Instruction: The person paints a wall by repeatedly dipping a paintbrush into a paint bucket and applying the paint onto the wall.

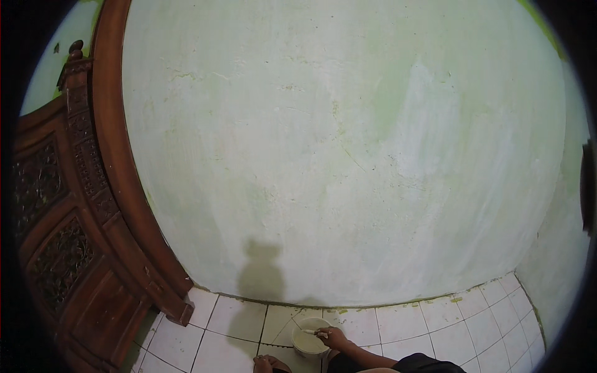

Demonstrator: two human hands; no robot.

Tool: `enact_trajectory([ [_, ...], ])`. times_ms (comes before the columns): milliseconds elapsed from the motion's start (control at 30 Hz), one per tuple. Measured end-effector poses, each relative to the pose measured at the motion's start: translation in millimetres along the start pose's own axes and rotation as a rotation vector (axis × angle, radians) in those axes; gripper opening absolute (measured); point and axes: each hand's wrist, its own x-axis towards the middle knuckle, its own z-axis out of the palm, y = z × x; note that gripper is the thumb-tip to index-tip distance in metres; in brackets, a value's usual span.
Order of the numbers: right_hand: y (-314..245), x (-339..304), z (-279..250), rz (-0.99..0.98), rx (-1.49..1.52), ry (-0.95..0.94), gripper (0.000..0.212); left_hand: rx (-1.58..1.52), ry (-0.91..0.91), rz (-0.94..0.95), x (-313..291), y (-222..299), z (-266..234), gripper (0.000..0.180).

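Head view, with 12 o'clock at the top: a round tub (310, 354) stands at 6 o'clock on the white tiles (398, 326), holding a pale mixture (308, 342), and the right hand (334, 338) reaches over its rim. That hand's fingers look clamped on a slim pale tool (309, 331) above the mixture. The left hand (265, 362) is low, just past 6 toward 7 o'clock, apart from the tub; its fingers seem curled, but I cannot tell whether they grip anything.

As I judge it, coating the wall (311, 174) is well along but unfinished. A whitish layer covers most of it thinly, brightest in a patch (429, 130) at 2 o'clock; a green area (390, 102) between 1 and 2 looks left to cover.

The surface is streaky, with cracks (200, 76) near 11 o'clock. Carved brown woodwork (106, 217) fills 8 to 10 o'clock, yellow-green specks (407, 305) lie along the wall's foot near 5, and a shadow (261, 273) falls at 7
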Motion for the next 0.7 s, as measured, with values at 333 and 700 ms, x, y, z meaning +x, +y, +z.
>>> enact_trajectory([
  [333, -9.1, 9.2, -19.5, 0.644, -0.207, 0.07, 0.014, -0.036, 0.034, -0.123, -10.2, 13.1, -10.9, 0.031],
  [700, -5.5, 3.7, -10.6, 0.365, 0.008, 0.335, 0.013, -0.03, 0.035, -0.145, -17.7, 26.6, -5.6, 0.032],
])
